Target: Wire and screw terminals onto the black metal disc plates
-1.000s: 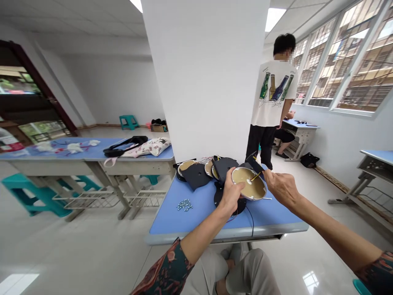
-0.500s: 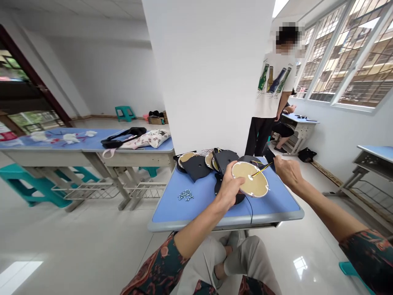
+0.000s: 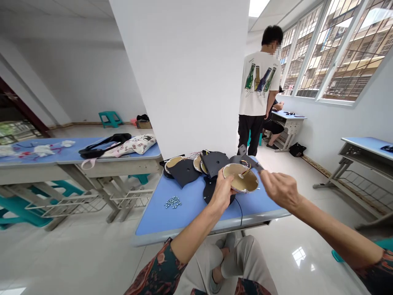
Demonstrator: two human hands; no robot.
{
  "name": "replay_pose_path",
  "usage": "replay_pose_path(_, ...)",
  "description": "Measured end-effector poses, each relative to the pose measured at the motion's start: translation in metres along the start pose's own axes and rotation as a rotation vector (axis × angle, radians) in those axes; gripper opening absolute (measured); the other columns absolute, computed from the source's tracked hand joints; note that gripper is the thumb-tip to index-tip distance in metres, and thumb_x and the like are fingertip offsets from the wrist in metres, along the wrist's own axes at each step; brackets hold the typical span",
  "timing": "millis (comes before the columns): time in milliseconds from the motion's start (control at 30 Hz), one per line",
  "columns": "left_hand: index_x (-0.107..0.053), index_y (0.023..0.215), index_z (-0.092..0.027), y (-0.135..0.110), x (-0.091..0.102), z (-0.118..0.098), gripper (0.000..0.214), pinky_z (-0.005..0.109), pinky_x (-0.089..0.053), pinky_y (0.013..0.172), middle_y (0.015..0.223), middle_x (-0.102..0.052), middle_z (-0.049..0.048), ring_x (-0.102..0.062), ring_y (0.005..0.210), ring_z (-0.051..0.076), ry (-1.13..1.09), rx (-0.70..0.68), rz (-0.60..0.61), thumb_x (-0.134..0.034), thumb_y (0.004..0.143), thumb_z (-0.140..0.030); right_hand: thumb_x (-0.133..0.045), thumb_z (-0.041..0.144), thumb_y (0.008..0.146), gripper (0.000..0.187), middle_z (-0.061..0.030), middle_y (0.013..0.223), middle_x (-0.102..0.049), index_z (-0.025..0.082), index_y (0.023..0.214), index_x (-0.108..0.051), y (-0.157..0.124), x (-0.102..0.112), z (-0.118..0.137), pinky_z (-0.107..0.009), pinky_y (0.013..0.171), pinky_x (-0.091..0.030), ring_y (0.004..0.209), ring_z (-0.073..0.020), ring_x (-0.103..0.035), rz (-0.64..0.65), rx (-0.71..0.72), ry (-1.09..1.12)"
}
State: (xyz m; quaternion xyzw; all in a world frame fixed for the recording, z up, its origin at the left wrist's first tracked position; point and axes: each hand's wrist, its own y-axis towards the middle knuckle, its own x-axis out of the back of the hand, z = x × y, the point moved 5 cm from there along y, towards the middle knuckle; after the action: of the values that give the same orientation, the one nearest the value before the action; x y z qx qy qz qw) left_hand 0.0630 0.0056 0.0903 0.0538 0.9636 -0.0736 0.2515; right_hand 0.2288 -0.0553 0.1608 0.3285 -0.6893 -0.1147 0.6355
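1. The left hand (image 3: 223, 189) has its thumb inside and its fingers closed at the left rim of a shallow, round, tan dish with a white edge (image 3: 239, 183); this grip seems meant to steady the dish and leave its hollow side open to view.
2. The dish is held above the right part of a blue-topped desk with a pale grey edge (image 3: 153, 221); it is tilted, probably so that its inside can be seen.
3. The right hand (image 3: 281, 189), its fingers curled in tightly, holds a flat, dark grey, strip-like piece (image 3: 254, 163) just beyond the dish's right rim; the fingertips themselves are hidden.
4. Thin coloured wires (image 3: 245, 164) show between dish and strip; they may be why the hands stay near each other, though where they end I cannot tell.
5. A flat black rounded part (image 3: 209, 189) lies below the left hand, partly covered by it; a thin black wire (image 3: 241, 214) trails over the near edge.
6. Small silvery screws (image 3: 173, 202) lie in a loose heap at the left, well apart from the hands, perhaps for easy picking; flat black curved plates (image 3: 185, 172) lie at the far left.
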Motion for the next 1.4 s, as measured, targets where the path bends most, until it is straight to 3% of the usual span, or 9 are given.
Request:
replay_pose_path(167,-0.064,0.114,-0.021,-0.005,-0.019,0.019,0.049,0.037,-0.059,0.073,0.095,-0.076,0.0075,-0.071,0.085,0.024,-0.142,0.001,0.136,-0.077,0.075,-0.047,-0.039,0.019,0.101,0.035,-0.0144,0.104,-0.077,0.022,0.104,-0.074,-0.014,-0.014,0.025,-0.036,0.063,-0.049,0.078,-0.0230,-0.064,0.139,0.230,0.247)
replay_pose_path(367,-0.065,0.109,-0.022,-0.006,-0.008,0.038,0.055,0.038,-0.059,0.073,0.092,-0.076,0.0056,-0.071,0.081,0.023,-0.205,0.003,0.125,-0.085,0.067,-0.051,-0.051,0.038,0.102,0.030,-0.0133,0.117,-0.076,0.024,0.115,-0.074,-0.042,-0.018,0.013,-0.042,0.083,-0.056,0.100,-0.0279,-0.069,0.089,0.112,0.356)
replay_pose_path(500,-0.064,0.114,-0.024,-0.014,-0.009,0.041,0.060,0.035,-0.060,0.073,0.098,-0.075,0.0041,-0.070,0.082,0.020,-0.212,-0.014,0.141,-0.089,0.064,-0.048,-0.068,0.056,0.089,0.053,-0.0171,0.133,-0.068,0.022,0.129,-0.064,-0.062,-0.010,-0.030,-0.052,0.102,-0.052,0.122,-0.0366,-0.063,-0.065,-0.442,0.550)
replay_pose_path(633,-0.062,0.120,-0.026,-0.024,-0.027,0.052,0.060,0.035,-0.060,0.074,0.105,-0.075,0.0051,-0.071,0.090,0.023,-0.163,0.027,0.202,-0.087,0.069,-0.046,-0.071,0.059,0.085,0.061,-0.0205,0.113,-0.075,0.014,0.125,-0.061,-0.095,-0.046,-0.052,-0.046,0.086,-0.062,0.095,-0.0321,-0.075,0.328,-1.097,1.299)
replay_pose_path(733,-0.059,0.126,-0.028,-0.030,-0.046,0.066,0.062,0.036,-0.061,0.075,0.107,-0.074,0.0056,-0.071,0.090,0.024,-0.113,0.094,0.271,-0.085,0.072,-0.043,-0.079,0.043,0.083,0.044,-0.0167,0.093,-0.078,0.010,0.108,-0.067,-0.111,-0.061,-0.042,-0.035,0.075,-0.066,0.072,-0.0236,-0.076,0.500,-1.234,1.737)
replay_pose_path(867,-0.056,0.135,-0.029,-0.024,-0.072,0.075,0.061,0.040,-0.060,0.083,0.110,-0.074,0.0077,-0.072,0.093,0.025,-0.005,0.185,0.426,-0.079,0.079,-0.038,-0.081,0.026,0.081,0.018,-0.0083,0.075,-0.076,0.015,0.087,-0.069,-0.132,-0.066,-0.056,-0.023,0.050,-0.062,0.054,-0.0170,-0.070,0.306,-1.423,1.776)
replay_pose_path(1033,-0.056,0.143,-0.022,0.023,-0.091,0.062,0.061,0.046,-0.058,0.093,0.131,-0.067,0.0156,-0.072,0.092,0.023,0.393,0.264,0.828,-0.071,0.087,-0.039,-0.085,0.017,0.075,0.018,-0.0052,0.068,-0.074,0.016,0.084,-0.069,-0.154,-0.063,-0.098,-0.017,0.039,-0.055,0.051,-0.0158,-0.069,0.039,-1.544,1.764)
replay_pose_path(1200,-0.057,0.140,-0.019,0.112,-0.085,0.030,0.043,0.041,-0.052,0.102,0.134,-0.064,0.0152,-0.065,0.117,0.028,1.661,-0.370,0.345,-0.055,0.098,-0.028,-0.086,0.019,0.074,0.020,-0.0067,0.065,-0.072,0.013,0.081,-0.068,-0.175,-0.065,-0.136,-0.016,0.032,-0.046,0.052,-0.0163,-0.069,-0.100,-1.524,1.670)
replay_pose_path(1400,-0.059,0.135,-0.017,0.150,-0.102,0.064,0.044,0.046,-0.051,0.098,0.127,-0.065,0.0204,-0.064,0.120,0.035,1.985,-0.414,0.327,-0.064,0.091,-0.017,-0.091,0.023,0.069,0.028,-0.0063,0.061,-0.070,0.015,0.076,-0.064,-0.193,-0.075,-0.145,-0.017,0.032,-0.043,0.052,-0.0185,-0.070,-0.108,-1.552,1.659)
